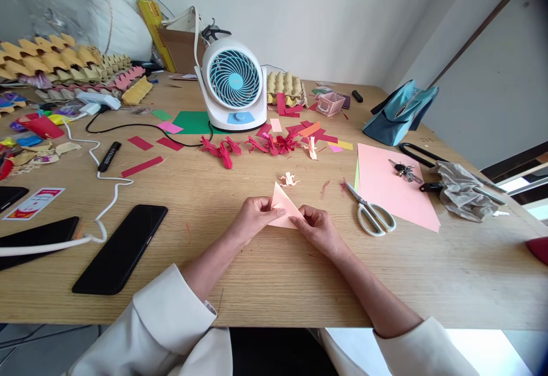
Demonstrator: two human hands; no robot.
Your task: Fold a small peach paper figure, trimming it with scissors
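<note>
Between my two hands is a piece of light pink paper (286, 203), folded into a triangle with one point upward. My left hand (256, 217) pinches its left side, thumb on top. The lower right part is pinched by my right hand (320, 229). Just beyond the paper lies a small pale pink cut-paper figure (289, 180). Scissors (371, 211) with white handles rest to the right of my right hand, blades pointing away to the left. Large pink sheets (391, 185) lie past them, with a green sheet's edge showing underneath.
A white fan (236, 82) stands at the back among red paper strips (143, 166) and red cut-paper figures (225, 153). Phones (122, 247) and a white cable (103, 207) are at left. Keys (405, 170) sit on the pink sheets; a blue bag (396, 116) stands behind.
</note>
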